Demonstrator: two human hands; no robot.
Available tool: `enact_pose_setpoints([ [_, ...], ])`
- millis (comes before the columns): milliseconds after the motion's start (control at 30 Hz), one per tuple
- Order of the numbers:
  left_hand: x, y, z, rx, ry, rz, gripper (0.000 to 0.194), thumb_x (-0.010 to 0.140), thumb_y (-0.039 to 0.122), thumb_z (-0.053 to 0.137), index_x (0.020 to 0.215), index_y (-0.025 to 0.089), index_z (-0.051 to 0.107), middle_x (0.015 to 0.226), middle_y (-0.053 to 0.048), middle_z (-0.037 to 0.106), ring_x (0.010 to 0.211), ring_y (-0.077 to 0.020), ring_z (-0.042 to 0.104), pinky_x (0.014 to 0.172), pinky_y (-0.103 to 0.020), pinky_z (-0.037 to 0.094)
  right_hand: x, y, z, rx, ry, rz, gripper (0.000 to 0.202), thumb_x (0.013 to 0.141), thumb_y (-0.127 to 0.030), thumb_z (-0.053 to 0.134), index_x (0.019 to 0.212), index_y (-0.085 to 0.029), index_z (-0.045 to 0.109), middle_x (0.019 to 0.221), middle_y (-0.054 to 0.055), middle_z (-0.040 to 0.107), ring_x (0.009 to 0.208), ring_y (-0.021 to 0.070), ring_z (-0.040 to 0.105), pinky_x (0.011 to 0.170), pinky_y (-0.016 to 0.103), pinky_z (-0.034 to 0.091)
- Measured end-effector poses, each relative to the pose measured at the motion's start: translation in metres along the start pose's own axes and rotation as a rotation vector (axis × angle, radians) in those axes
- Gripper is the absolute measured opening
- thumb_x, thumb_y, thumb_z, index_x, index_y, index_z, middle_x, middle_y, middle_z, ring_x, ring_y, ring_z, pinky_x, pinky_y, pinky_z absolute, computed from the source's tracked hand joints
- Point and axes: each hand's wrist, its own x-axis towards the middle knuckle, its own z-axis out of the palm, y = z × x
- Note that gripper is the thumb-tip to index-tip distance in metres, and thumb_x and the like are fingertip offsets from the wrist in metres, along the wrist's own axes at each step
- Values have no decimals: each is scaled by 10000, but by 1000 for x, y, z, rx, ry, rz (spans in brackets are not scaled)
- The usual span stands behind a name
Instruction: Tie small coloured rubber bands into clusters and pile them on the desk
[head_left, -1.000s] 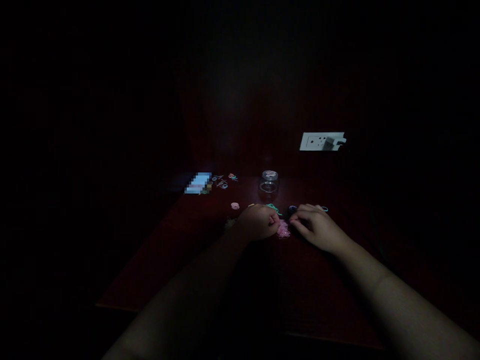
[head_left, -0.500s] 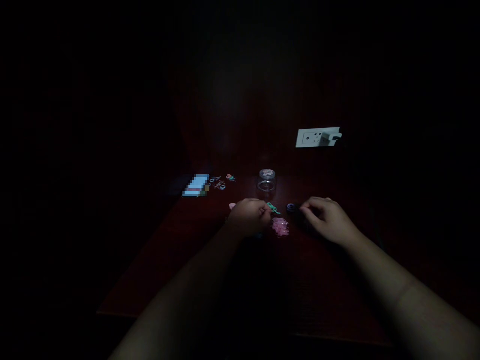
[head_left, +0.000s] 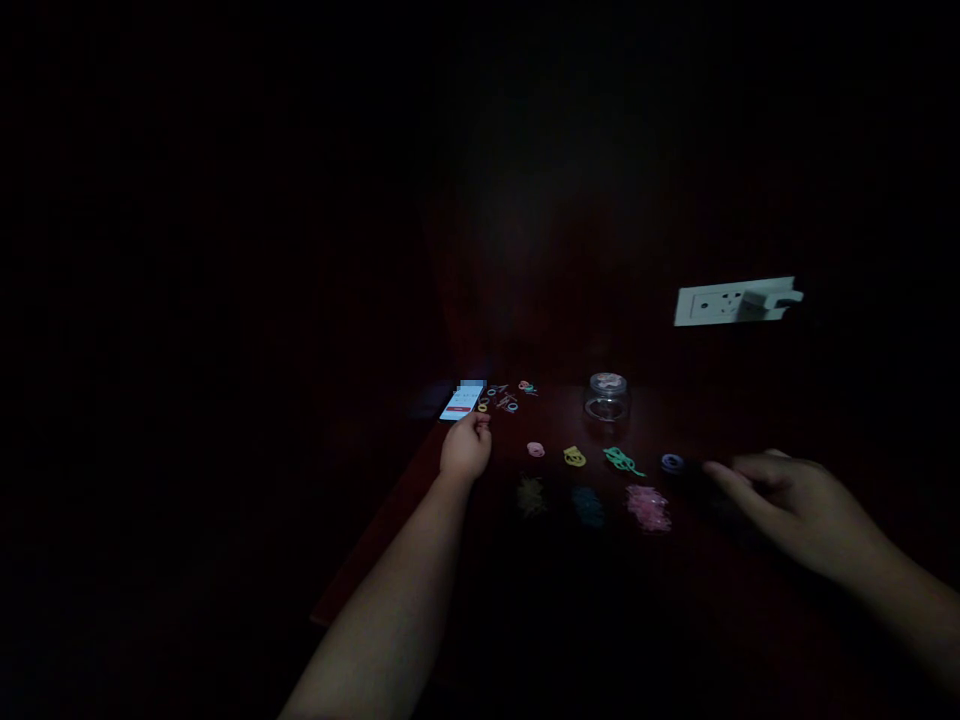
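Observation:
My left hand (head_left: 466, 447) is at the near edge of a lit phone (head_left: 459, 402), its fingers curled closed; whatever is in them is hidden. Just beyond lie mixed small bands and hair ties (head_left: 507, 402). My right hand (head_left: 799, 510) hovers at the right, thumb and fingers drawn together, their contents too dark to make out. Closest to it is a purple hair tie (head_left: 672, 463). Leftward in that row are a green tie bundle (head_left: 622, 461), yellow ties (head_left: 574, 457) and a pink tie (head_left: 535, 450). In front sit piles of pink bands (head_left: 649, 508), blue bands (head_left: 588, 506) and olive bands (head_left: 532, 496).
A clear lidded jar (head_left: 607, 398) stands behind the row on the dark red table. A white wall socket (head_left: 735, 302) with a plug in it is at the back right. The surroundings are very dark.
My left hand has moved left from above the piles to beside the phone, uncovering the ties and bands. My right hand stays near the purple tie. The whole view has shifted.

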Motion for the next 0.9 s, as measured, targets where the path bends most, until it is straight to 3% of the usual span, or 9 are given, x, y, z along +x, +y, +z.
enact_pose_setpoints([
  [67,5,8,13,18,-60,64,234,840,152,529,1017,177,679,1089,-85,705,1046,-220,628,963,-343,473,-1,0,2,-32,-93,-6,528,911,-569,452,488,-256,488,477,67,530,469,199,509,532,381,417],
  [200,21,24,33,64,-120,142,233,831,140,535,1000,175,690,1115,-90,692,1106,-224,582,1016,-355,435,-2,4,7,-33,-83,-40,486,897,-546,481,503,-263,493,485,46,537,482,212,518,518,378,420],
  [333,39,25,42,118,-133,126,237,818,197,568,1019,174,690,1145,-101,674,1119,-248,563,1026,-381,421,-2,5,11,-63,-84,-63,484,924,-499,467,508,-251,465,479,32,529,480,191,509,523,361,416],
  [433,49,21,48,149,-134,92,260,812,223,569,1033,176,697,1153,-109,665,1128,-261,556,1045,-394,402,-2,3,12,-102,-110,-72,480,945,-471,453,532,-226,451,497,10,515,495,162,500,612,354,442],
  [567,53,19,52,174,-135,60,274,827,219,537,1041,171,703,1150,-102,672,1127,-246,567,1054,-351,391,-3,1,11,-112,-106,-72,481,954,-456,434,539,-213,424,499,-3,493,498,145,477,621,340,421],
  [800,51,16,49,219,-138,-27,226,849,242,511,927,155,705,983,-116,708,940,-234,654,882,-318,483,-1,-11,3,-116,-47,-81,490,941,-468,452,524,-211,446,488,1,498,498,145,479,572,313,394],
  [900,51,15,49,228,-113,-32,221,848,242,506,916,141,691,1030,-135,693,958,-231,650,878,-316,482,0,-15,1,-124,-18,-99,502,937,-477,452,512,-210,437,481,-1,488,493,140,477,556,296,389],
])
